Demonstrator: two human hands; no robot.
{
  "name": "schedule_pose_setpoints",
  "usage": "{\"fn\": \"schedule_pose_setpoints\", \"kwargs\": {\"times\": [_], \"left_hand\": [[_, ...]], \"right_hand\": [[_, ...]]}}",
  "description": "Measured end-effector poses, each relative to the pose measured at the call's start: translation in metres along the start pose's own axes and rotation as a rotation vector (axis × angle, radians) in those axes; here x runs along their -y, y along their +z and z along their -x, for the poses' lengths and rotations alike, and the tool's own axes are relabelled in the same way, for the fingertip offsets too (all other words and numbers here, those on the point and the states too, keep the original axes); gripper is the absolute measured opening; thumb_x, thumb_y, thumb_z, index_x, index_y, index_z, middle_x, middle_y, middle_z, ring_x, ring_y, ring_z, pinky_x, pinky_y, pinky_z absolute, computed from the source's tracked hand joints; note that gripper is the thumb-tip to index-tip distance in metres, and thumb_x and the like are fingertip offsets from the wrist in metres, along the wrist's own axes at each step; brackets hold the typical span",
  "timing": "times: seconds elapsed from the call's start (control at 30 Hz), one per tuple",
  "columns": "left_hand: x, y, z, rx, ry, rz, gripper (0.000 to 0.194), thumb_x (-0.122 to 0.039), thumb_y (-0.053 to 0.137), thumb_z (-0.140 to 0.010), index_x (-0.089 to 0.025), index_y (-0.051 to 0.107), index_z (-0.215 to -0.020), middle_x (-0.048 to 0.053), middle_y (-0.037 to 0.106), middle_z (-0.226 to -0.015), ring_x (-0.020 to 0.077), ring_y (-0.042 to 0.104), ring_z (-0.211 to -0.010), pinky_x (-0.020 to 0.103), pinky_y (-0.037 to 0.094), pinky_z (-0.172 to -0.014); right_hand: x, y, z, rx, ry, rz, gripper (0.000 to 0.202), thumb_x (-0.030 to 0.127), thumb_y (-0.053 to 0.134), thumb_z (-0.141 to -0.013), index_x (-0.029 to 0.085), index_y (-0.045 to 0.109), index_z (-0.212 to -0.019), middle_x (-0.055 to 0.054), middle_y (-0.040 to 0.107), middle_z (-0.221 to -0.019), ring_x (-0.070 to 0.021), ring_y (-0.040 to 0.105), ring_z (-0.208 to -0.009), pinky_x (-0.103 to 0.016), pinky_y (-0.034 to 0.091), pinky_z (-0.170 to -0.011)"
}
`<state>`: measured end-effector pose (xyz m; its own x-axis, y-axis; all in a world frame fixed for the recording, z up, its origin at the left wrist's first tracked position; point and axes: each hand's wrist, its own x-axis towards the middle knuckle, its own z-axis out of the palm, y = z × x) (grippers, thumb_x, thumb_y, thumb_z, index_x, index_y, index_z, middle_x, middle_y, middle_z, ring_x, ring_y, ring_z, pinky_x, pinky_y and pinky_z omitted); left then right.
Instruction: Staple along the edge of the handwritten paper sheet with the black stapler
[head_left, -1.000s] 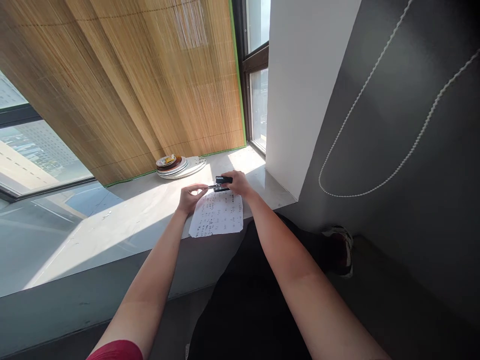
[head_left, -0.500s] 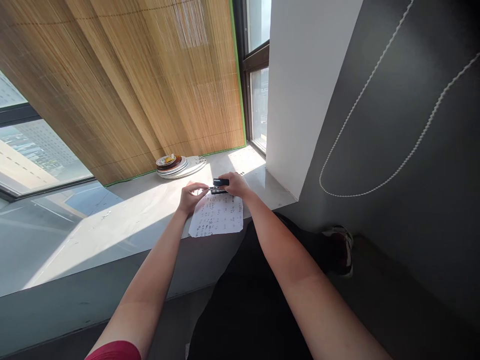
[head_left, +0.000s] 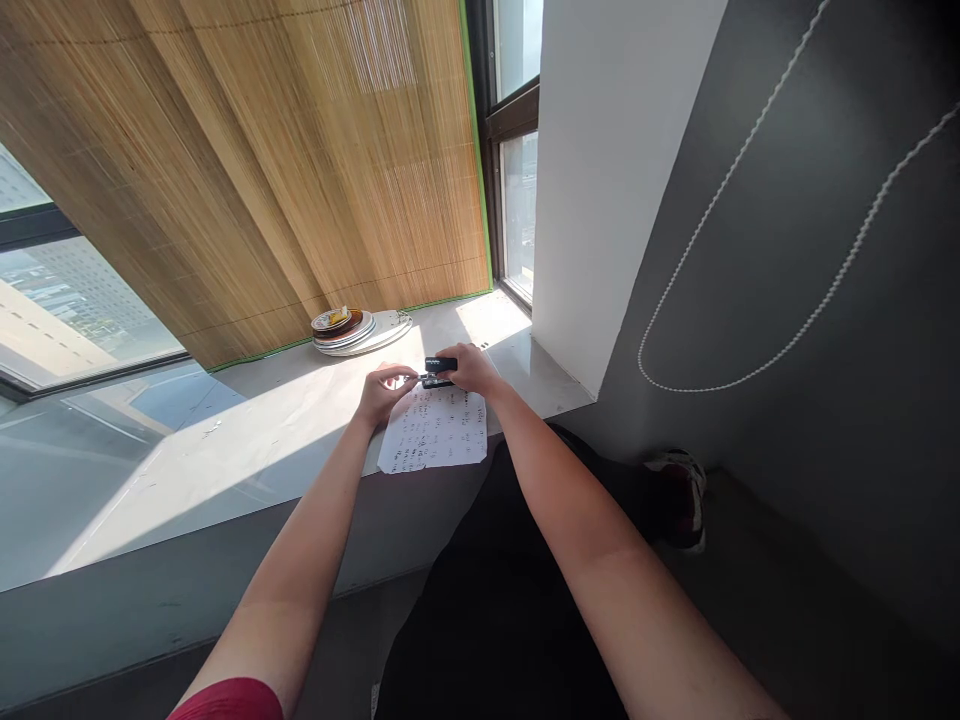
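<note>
A black stapler (head_left: 441, 365) is gripped from the right by my right hand (head_left: 474, 368), whose fingers are closed round its rear part. Its top arm is lifted away from the base, with a silvery part showing between the two. At the stapler's left end, my left hand (head_left: 382, 392) pinches thumb and forefinger together on a small shiny piece too tiny to name. Under both hands lies a white sheet of paper (head_left: 442, 435) with rows of handwriting, its near edge at the lip of the sill.
The pale stone sill (head_left: 262, 420) runs along the window. A stack of plates (head_left: 360, 338) stands on it, behind my left hand. A bamboo blind (head_left: 300, 170) hangs at the back, a white pillar (head_left: 592, 180) rises at right, and a beaded cord (head_left: 694, 388) loops beyond it.
Both hands stay almost in place at the stapler. My left fingertips have shifted very slightly; the stapler and the paper look nearly unchanged.
</note>
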<state>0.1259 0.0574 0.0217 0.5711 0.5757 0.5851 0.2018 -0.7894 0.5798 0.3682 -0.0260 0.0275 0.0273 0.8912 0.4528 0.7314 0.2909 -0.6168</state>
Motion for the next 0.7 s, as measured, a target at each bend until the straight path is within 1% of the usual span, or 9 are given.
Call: {"fn": "schedule_pose_setpoints", "kwargs": {"times": [0.17, 0.3, 0.5, 0.6, 0.7], "left_hand": [[0.002, 0.001, 0.000, -0.001, -0.026, 0.060, 0.023, -0.049, 0.082, -0.090, -0.027, 0.086, -0.097, 0.008, 0.082, -0.102, 0.0268, 0.068, -0.093, 0.040, 0.050, -0.076], [0.002, 0.002, -0.001, 0.028, -0.031, 0.064, 0.025, -0.050, 0.082, -0.089, -0.026, 0.085, -0.095, 0.008, 0.081, -0.100, 0.0276, 0.069, -0.093, 0.041, 0.050, -0.077], [0.002, 0.002, -0.001, 0.005, -0.004, 0.005, 0.022, -0.049, 0.082, -0.089, -0.028, 0.086, -0.092, 0.007, 0.082, -0.097, 0.0258, 0.066, -0.086, 0.039, 0.049, -0.071], [0.003, 0.001, -0.001, -0.033, -0.007, -0.032, 0.021, -0.049, 0.079, -0.092, -0.029, 0.087, -0.094, 0.006, 0.083, -0.099, 0.0260, 0.066, -0.087, 0.040, 0.049, -0.070], [0.003, 0.001, 0.000, -0.017, 0.011, -0.031, 0.023, -0.050, 0.076, -0.095, -0.030, 0.087, -0.095, 0.006, 0.084, -0.102, 0.0269, 0.069, -0.090, 0.041, 0.052, -0.074]], "right_hand": [[-0.002, 0.002, -0.001, 0.006, 0.021, -0.041, 0.025, 0.017, 0.082, -0.084, 0.025, 0.087, -0.108, -0.004, 0.080, -0.098, -0.0238, 0.070, -0.099, -0.031, 0.049, -0.089], [0.001, 0.000, 0.000, 0.002, 0.021, -0.018, 0.029, 0.017, 0.082, -0.083, 0.026, 0.087, -0.110, -0.003, 0.080, -0.098, -0.0258, 0.070, -0.103, -0.035, 0.049, -0.096], [0.000, 0.000, 0.000, -0.006, 0.021, -0.005, 0.029, 0.017, 0.082, -0.083, 0.028, 0.087, -0.110, -0.003, 0.080, -0.100, -0.0283, 0.070, -0.105, -0.040, 0.048, -0.101], [-0.006, -0.001, -0.001, -0.044, 0.053, -0.017, 0.030, 0.018, 0.080, -0.085, 0.028, 0.085, -0.113, -0.004, 0.080, -0.105, -0.0307, 0.068, -0.113, -0.046, 0.046, -0.108], [-0.013, -0.003, -0.003, -0.082, 0.086, -0.029, 0.036, 0.015, 0.074, -0.088, 0.028, 0.082, -0.121, -0.006, 0.080, -0.117, -0.0325, 0.064, -0.124, -0.052, 0.042, -0.112]]}}
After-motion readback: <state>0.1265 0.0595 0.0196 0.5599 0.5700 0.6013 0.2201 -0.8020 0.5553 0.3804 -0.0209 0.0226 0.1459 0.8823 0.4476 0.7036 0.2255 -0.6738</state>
